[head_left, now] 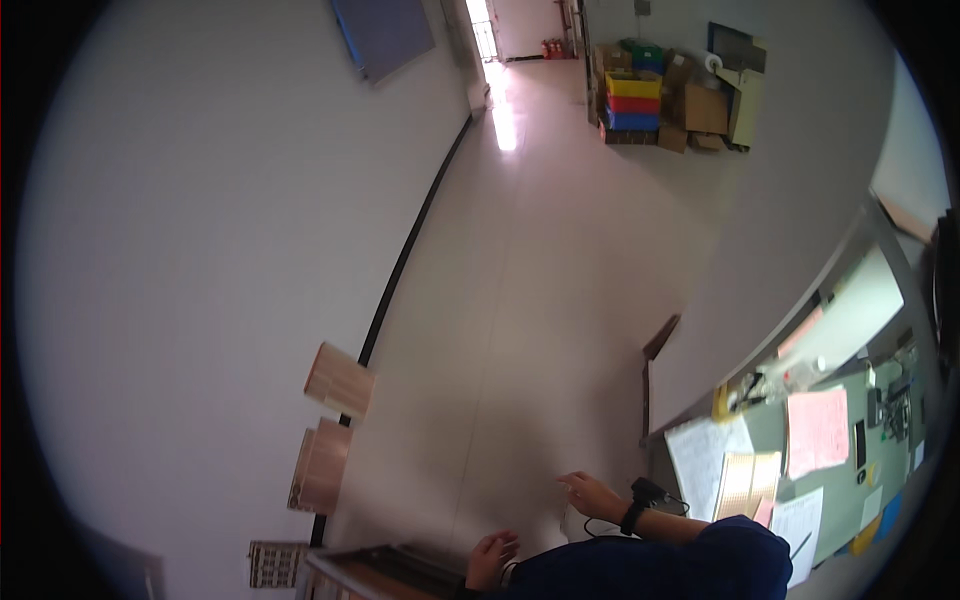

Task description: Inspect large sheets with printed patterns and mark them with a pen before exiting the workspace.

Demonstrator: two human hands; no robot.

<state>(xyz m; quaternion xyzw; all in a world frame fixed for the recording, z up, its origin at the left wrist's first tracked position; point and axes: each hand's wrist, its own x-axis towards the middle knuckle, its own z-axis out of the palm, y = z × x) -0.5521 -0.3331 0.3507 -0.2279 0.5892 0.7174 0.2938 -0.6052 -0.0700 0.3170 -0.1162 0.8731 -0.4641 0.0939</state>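
My left hand is low in the view near the bottom edge. Its fingers are loosely bent and apart, with nothing seen in them. To its right, my right hand reaches leftward over the floor, index finger stretched out, holding nothing. A dark band circles my right wrist below a dark blue sleeve. Just beyond that wrist shows a small black block with a thin black cable looping around; whether it touches the arm I cannot tell.
A desk with papers and small tools lies at right behind a partition. Wooden-looking boxes line the left wall, near a dark-topped cart or table. Coloured bins and cartons stand far ahead, beside the corridor floor.
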